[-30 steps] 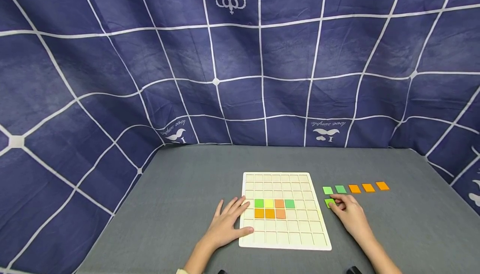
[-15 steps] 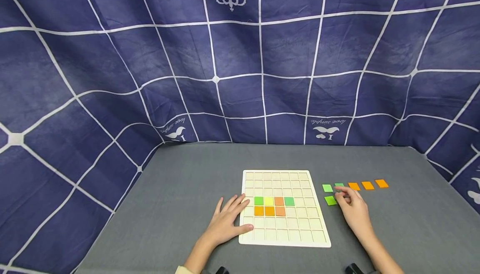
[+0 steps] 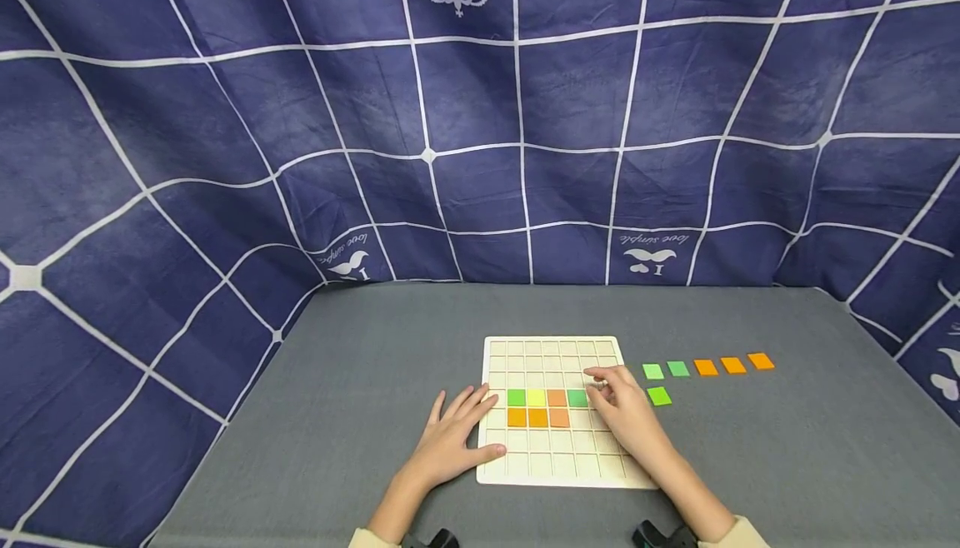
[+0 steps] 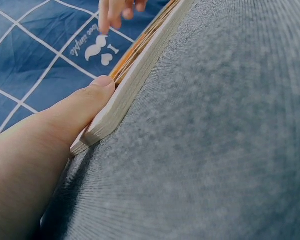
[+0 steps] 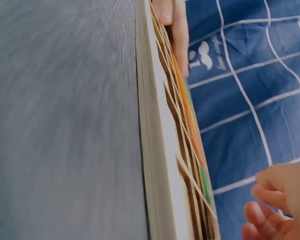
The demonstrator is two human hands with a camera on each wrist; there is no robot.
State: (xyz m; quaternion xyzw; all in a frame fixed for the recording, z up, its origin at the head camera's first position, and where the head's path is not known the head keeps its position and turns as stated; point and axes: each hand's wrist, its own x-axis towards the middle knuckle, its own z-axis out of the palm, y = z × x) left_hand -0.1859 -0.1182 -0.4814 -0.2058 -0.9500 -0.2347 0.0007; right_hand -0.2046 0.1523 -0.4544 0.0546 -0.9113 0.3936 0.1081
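Note:
A cream grid board [image 3: 547,469] lies on the grey table, with green [image 3: 517,398], yellow [image 3: 536,398], salmon [image 3: 557,398] and teal-green [image 3: 576,398] square tiles in one row. Two orange tiles [image 3: 537,417] and another salmon tile [image 3: 559,418] fill cells just below. My left hand [image 3: 450,448] rests with spread fingers on the board's left edge; its thumb [image 4: 97,90] lies over the rim in the left wrist view. Over the board's right part hovers my right hand [image 3: 626,415], fingertips beside the teal-green tile. In the right wrist view its fingers [image 5: 270,200] are loosely bent around nothing.
Right of the board, a row holds light green [image 3: 652,371], teal-green [image 3: 678,369] and three orange tiles [image 3: 733,365]. A lime green tile [image 3: 659,396] lies below that row. A blue checked cloth [image 3: 480,181] hangs behind the table.
My right hand has let go of the lime green tile beside the board and moved left over the board. The left hand has stayed at the board's edge.

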